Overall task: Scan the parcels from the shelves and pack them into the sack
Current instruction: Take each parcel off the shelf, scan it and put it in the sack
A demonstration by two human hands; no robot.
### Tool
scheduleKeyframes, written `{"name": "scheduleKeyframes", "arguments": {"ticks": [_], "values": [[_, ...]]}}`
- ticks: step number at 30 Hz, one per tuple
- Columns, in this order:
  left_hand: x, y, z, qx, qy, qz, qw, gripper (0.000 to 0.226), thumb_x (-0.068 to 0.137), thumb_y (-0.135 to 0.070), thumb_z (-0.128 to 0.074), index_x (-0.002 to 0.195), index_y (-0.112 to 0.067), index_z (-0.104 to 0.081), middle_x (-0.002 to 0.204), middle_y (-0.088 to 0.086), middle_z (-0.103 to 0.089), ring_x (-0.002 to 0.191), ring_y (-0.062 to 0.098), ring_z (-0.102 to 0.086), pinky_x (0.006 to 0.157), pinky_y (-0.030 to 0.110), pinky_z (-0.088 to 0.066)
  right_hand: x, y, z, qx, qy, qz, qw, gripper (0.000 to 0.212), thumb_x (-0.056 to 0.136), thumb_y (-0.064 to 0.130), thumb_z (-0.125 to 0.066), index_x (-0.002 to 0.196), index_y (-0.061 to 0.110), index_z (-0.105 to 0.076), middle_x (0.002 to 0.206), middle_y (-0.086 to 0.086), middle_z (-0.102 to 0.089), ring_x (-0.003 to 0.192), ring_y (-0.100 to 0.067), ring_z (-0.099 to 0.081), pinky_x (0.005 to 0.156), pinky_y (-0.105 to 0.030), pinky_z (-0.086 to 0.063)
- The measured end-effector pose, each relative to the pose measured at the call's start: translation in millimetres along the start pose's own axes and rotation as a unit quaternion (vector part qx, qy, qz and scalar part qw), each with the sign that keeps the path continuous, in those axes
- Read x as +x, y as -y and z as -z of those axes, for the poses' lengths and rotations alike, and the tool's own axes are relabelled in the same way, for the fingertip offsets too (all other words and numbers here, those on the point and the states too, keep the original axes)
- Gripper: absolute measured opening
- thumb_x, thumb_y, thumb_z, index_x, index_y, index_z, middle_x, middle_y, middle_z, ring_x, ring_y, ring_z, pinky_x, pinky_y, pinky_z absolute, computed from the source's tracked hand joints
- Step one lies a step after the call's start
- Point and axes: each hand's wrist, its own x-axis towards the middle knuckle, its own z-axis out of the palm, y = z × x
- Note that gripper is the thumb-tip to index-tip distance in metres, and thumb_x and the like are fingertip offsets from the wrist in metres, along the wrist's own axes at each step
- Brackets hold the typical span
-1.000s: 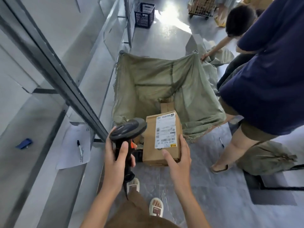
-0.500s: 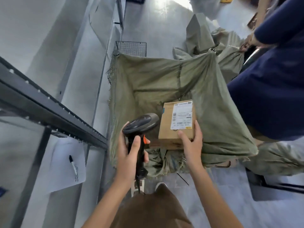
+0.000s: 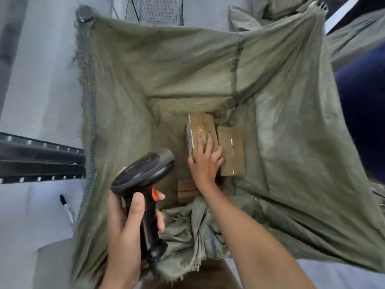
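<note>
Head cam: right hand is down in the sack, fingers spread flat over the parcel, not really clamped. It stands on edge just left of another box. Could topple once released. Left hand is wrapped around the scanner, above the sack's near rim.

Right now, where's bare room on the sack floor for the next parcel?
Free: the sack floor left of the parcel under the right hand, up to the sack's left wall. Crowded: a second box lies beside it on the right, a third sits nearer, partly hidden by the wrist.
</note>
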Motion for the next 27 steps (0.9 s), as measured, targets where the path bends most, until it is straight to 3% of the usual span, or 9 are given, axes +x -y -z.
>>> {"name": "scheduleKeyframes", "arguments": {"ticks": [2,4,7,9,12,16,27], "values": [[4,7,-4,-0.004,-0.02,0.009,1.0,0.076,0.07,-0.068,-0.077,0.127,-0.024,-0.053,0.088,0.015,-0.065,0.044,0.025,-0.049,0.045,0.027,-0.043,4,-5,-13,-0.035,0.022,-0.029,0.999,0.087,0.065,0.046,-0.085,0.142,0.028,-0.05,0.148,-0.008,-0.05,0.115,-0.049,-0.056,0.083,-0.056,-0.051],[6,13,-7,-0.006,-0.043,0.013,0.999,0.077,0.069,-0.068,-0.077,0.126,-0.022,-0.052,0.088,0.015,-0.066,0.044,0.025,-0.049,0.044,0.026,-0.042,1,-5,-21,-0.068,0.047,-0.03,0.996,0.089,0.067,0.053,-0.083,0.145,0.032,-0.047,0.15,-0.007,-0.048,0.117,-0.047,-0.056,0.085,-0.055,-0.05],[7,17,-11,-0.006,-0.061,0.014,0.998,0.073,0.071,-0.067,-0.077,0.122,-0.022,-0.052,0.089,0.015,-0.065,0.044,0.026,-0.049,0.045,0.026,-0.042,0,-6,-36,-0.094,0.095,0.014,0.991,0.081,0.092,0.057,-0.057,0.158,0.034,-0.014,0.167,-0.008,-0.011,0.144,-0.046,-0.024,0.106,-0.065,-0.03],[8,18,-15,-0.002,-0.066,0.015,0.998,0.073,0.072,-0.067,-0.075,0.123,-0.021,-0.051,0.089,0.014,-0.065,0.045,0.026,-0.05,0.045,0.027,-0.042,-2,-8,-37,-0.086,0.135,0.026,0.987,0.077,0.099,0.059,-0.041,0.159,0.032,-0.002,0.168,-0.009,0.006,0.15,-0.045,-0.002,0.112,-0.07,-0.013],[8,19,-21,0.001,-0.07,0.015,0.997,0.072,0.074,-0.067,-0.074,0.123,-0.02,-0.051,0.09,0.013,-0.066,0.045,0.026,-0.05,0.046,0.028,-0.043,-1,-8,-26,-0.084,0.143,0.039,0.985,0.074,0.098,0.061,-0.039,0.158,0.028,-0.011,0.167,-0.011,0.003,0.15,-0.046,0.003,0.113,-0.071,-0.005],[10,21,-26,0.006,-0.068,0.006,0.998,0.054,0.08,-0.061,-0.071,0.119,-0.027,-0.055,0.091,0.013,-0.066,0.047,0.028,-0.051,0.048,0.032,-0.045,12,-11,-15,-0.1,0.136,0.073,0.983,0.072,0.099,0.061,-0.035,0.158,0.025,-0.014,0.167,-0.011,0.004,0.151,-0.044,0.006,0.115,-0.07,-0.001],[3,33,-35,-0.036,-0.12,-0.014,0.992,0.068,0.077,-0.064,-0.073,0.123,-0.02,-0.049,0.091,0.013,-0.064,0.047,0.027,-0.051,0.048,0.028,-0.045,23,-26,11,-0.07,0.136,0.15,0.977,0.074,0.098,0.054,-0.047,0.156,0.017,-0.02,0.167,-0.009,-0.004,0.153,-0.036,0.0,0.12,-0.06,-0.004]]}}
